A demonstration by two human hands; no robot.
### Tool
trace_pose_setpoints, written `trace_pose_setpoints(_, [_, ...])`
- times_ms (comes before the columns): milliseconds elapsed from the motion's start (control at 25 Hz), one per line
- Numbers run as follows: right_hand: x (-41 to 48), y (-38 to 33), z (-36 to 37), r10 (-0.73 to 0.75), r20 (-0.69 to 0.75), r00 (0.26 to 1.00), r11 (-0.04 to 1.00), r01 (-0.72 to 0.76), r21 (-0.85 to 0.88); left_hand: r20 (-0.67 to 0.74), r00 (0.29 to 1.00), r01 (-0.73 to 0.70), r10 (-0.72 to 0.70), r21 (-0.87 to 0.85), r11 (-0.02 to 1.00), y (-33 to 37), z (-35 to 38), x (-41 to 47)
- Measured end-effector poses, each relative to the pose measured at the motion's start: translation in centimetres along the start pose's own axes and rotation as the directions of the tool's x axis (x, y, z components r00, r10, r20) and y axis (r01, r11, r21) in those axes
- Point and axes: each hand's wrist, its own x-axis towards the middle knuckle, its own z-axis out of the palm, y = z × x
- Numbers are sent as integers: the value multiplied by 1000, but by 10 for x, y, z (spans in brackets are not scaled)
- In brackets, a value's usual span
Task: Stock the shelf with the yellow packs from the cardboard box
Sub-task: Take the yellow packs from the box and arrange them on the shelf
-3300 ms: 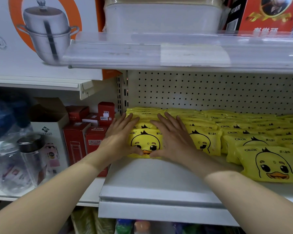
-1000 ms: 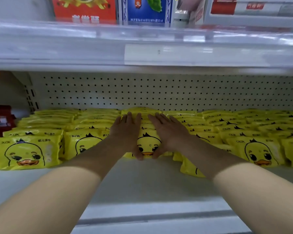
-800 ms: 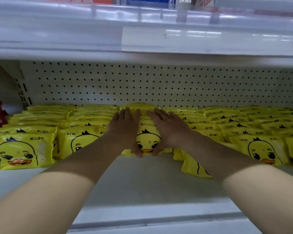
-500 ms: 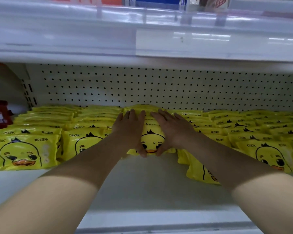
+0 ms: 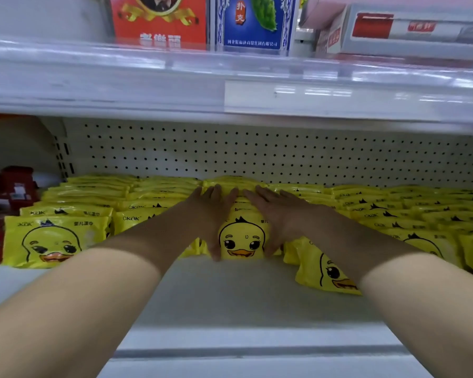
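White shelf (image 5: 230,298) — left hand (image 5: 213,211), right hand (image 5: 275,214) flat, flanking front yellow pack (image 5: 242,241).

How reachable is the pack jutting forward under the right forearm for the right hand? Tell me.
Probably yes: the pack lies out front, bare shelf before it; the right hand need only draw back.

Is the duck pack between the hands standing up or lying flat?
Standing up. The yellow duck pack rests on its bottom edge, face forward, between the left hand and right hand.
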Motion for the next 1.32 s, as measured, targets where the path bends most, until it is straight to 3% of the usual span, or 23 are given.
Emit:
trace_pose_setpoints(200, [6,-5,9,19,-114,993,998,-27,-61,-95,995,15,-12,30,999,0,5,3])
trace_pose_setpoints(400, [-1,-12,1,53,-7,999,994,-52,96,-1,1000,13,-13,-52,999,0,2,-1])
trace_pose_setpoints(880, [13,-9,15,57,-159,986,998,-63,-29,-172,981,76,-91,-94,993,5,15,5])
trace_pose_setpoints(1320, [11,-7,10,42,-80,996,999,-40,31,-181,979,81,-99,-103,991,4,16,7])
